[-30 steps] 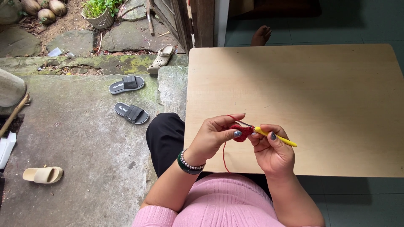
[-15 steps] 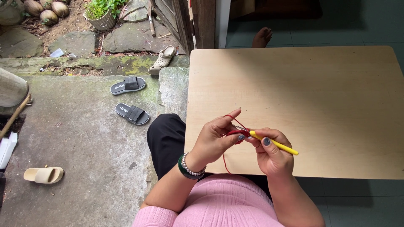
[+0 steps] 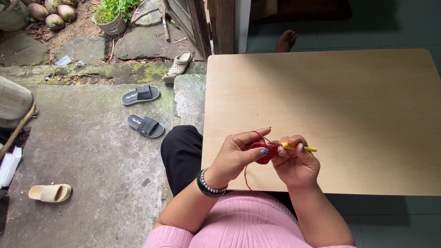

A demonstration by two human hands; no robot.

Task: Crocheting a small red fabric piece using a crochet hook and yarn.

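- Far left: we see a beige foam slipper point(image 3: 50, 192) lying on the grey concrete floor point(image 3: 92, 156), w/ a pair of black strap sandals point(image 3: 142, 109) further in and a cream clog point(image 3: 178, 65) by the mossy stone step.
- Top left: a green plant in a round pot point(image 3: 111, 16), next to brown coconut husks point(image 3: 56, 13).
- Our left hand point(image 3: 239, 154) sits over the near edge of the light plywood table point(image 3: 330, 101), curled in; thumb and fingertips pinch the small red crochet piece point(image 3: 264, 152). Green bangle and pearl bead bracelet point(image 3: 207, 184) on that wrist.
- The red piece hangs between both hands, just above the table's near edge; thin red yarn strand point(image 3: 245, 177) loops over the left index finger and trails down toward the pink knitted sweater point(image 3: 248, 225).
- Our right hand point(image 3: 297, 164), touching the red piece, is closed round the yellow crochet hook point(image 3: 298, 147); handle end sticks out to the right, tip in the red work.
- Top centre-right: someone else's bare foot point(image 3: 285, 41) on the teal tiled floor beyond the table.
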